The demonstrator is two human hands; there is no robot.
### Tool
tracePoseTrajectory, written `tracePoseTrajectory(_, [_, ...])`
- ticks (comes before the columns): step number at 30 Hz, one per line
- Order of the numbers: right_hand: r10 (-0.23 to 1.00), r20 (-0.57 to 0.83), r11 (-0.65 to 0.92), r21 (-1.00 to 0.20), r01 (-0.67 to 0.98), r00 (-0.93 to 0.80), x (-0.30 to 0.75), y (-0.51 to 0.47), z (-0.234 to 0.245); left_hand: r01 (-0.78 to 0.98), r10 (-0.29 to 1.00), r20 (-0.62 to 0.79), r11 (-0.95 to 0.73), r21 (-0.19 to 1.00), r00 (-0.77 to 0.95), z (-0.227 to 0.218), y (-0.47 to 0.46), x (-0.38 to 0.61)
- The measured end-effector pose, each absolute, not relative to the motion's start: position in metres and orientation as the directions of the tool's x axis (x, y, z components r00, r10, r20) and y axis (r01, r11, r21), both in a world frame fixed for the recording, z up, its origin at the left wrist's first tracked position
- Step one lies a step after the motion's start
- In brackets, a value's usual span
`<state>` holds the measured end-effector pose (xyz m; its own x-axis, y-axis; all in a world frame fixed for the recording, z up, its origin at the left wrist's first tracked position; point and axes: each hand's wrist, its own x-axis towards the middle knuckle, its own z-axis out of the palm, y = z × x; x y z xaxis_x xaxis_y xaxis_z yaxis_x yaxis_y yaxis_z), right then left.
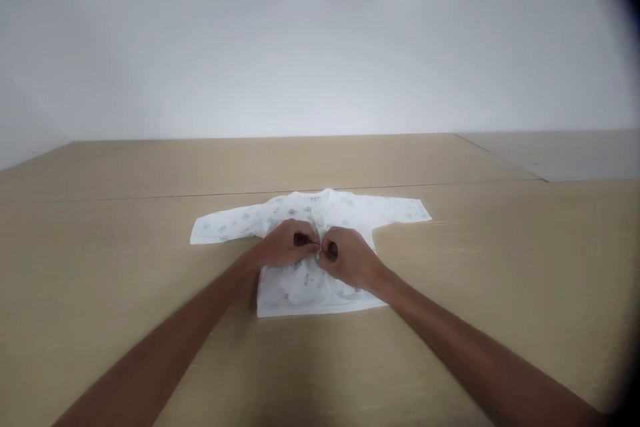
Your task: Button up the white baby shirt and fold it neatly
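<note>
A small white long-sleeved shirt (pixel 300 293) with a scattered grey-green print lies spread on the table, sleeves out to both sides and its neckline toward the wall. My left hand (pixel 287 243) pinches the cloth at the middle of the front, thumb and fingertips closed together. Right beside it, my right hand (pixel 349 257) pinches the same front from the other side, so the fingertips of both hands almost meet. The cloth is slightly raised and creased there. Whether a button or snap sits between the fingers is hidden.
The broad tan tabletop (pixel 150 293) has a dark seam running across it behind the shirt. A grey panel (pixel 575 153) adjoins it at the far right. Behind stands a white wall (pixel 320 53), with ceiling lights above.
</note>
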<state>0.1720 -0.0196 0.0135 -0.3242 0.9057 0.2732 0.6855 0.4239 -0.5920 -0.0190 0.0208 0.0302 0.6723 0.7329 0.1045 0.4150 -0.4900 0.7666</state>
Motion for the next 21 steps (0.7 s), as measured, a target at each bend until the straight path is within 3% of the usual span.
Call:
tracePoseTrajectory(7, [0.853, 0.274, 0.517, -0.565, 0.643, -0.445, 0.18, -0.016, 0.018, 0.467, 0.75, 0.159, -0.547, 0.695, 0.642, 0.026, 0.018, -0.016])
tracePoseTrajectory(15, [0.868, 0.185, 0.426, -0.754, 0.5, -0.46, 0.188, -0.005, 0.02, 0.499, 0.728, 0.241, -0.635, 0.59, 0.642, 0.02, 0.017, -0.016])
tracePoseTrajectory(17, [0.862, 0.243, 0.473, -0.701, 0.533, -0.446, 0.189, -0.002, 0.016, 0.516, 0.745, 0.279, -0.635, 0.575, 0.605, 0.019, 0.015, -0.017])
tracePoseTrajectory(21, [0.822, 0.35, 0.569, -0.479, 0.669, -0.449, 0.196, 0.004, 0.004, 0.561, 0.75, 0.299, -0.647, 0.516, 0.591, 0.014, 0.013, -0.018])
